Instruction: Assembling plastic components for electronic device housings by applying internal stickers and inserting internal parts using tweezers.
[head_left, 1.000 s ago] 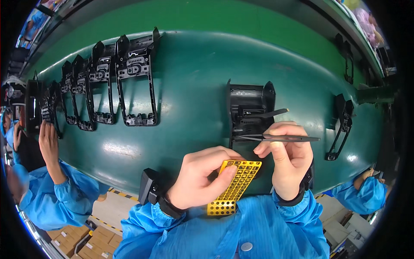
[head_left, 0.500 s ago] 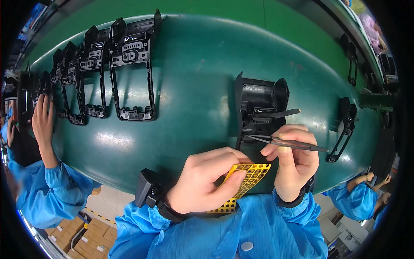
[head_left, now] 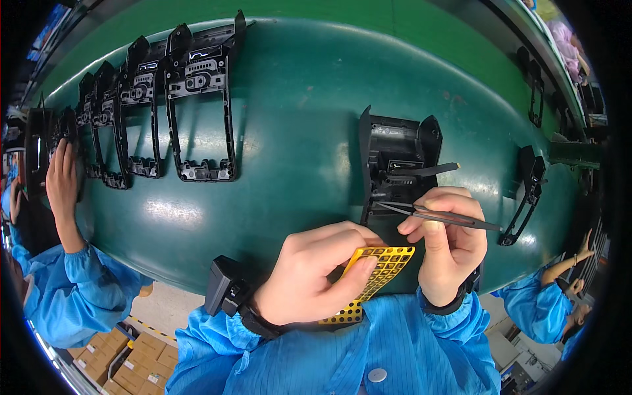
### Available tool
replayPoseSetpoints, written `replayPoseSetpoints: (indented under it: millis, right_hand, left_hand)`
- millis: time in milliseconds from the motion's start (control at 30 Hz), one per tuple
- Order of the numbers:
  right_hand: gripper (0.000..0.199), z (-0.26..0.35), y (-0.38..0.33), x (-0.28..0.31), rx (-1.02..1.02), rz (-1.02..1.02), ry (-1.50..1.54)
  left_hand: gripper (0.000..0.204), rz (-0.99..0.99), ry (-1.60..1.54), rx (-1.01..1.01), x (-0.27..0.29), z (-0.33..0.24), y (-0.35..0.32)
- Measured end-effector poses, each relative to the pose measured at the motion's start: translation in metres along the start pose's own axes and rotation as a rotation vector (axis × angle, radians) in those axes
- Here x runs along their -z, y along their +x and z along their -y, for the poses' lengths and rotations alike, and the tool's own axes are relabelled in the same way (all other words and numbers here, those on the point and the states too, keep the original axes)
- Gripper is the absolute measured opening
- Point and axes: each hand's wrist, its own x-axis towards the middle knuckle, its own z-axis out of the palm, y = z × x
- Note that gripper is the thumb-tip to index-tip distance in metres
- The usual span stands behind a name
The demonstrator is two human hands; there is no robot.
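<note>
I see left hand (head_left: 309,276) pinching yellow sheet (head_left: 376,275) by edge, just below black frame (head_left: 395,171) on tabletop (head_left: 289,131). Right hand (head_left: 447,247) fingers pressed on tweezers (head_left: 434,216), tips at frame. Sheet looks thin, floppy, light; I judge edge grip best.

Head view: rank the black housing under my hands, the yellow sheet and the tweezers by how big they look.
1. Black housing, largest, partly hidden by the hands.
2. Yellow sheet and tweezers: unsure; the sheet is broader but half covered, the tweezers look about as long.
</note>
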Motion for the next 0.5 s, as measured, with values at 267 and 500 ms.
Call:
replayPoseSetpoints:
  millis: [267, 500]
  right_hand:
    - [0.018, -0.0026, -0.0007, 0.0018, 0.09, 0.039, 0.017]
    - [0.02, 0.0036, -0.0008, 0.0011, 0.061, 0.007, 0.024]
  left_hand:
    - [0.017, -0.005, 0.0, -0.009, -0.0004, 0.0016, 0.0005]
    - [0.01, -0.097, -0.002, -0.078, -0.0052, 0.0047, 0.0003]
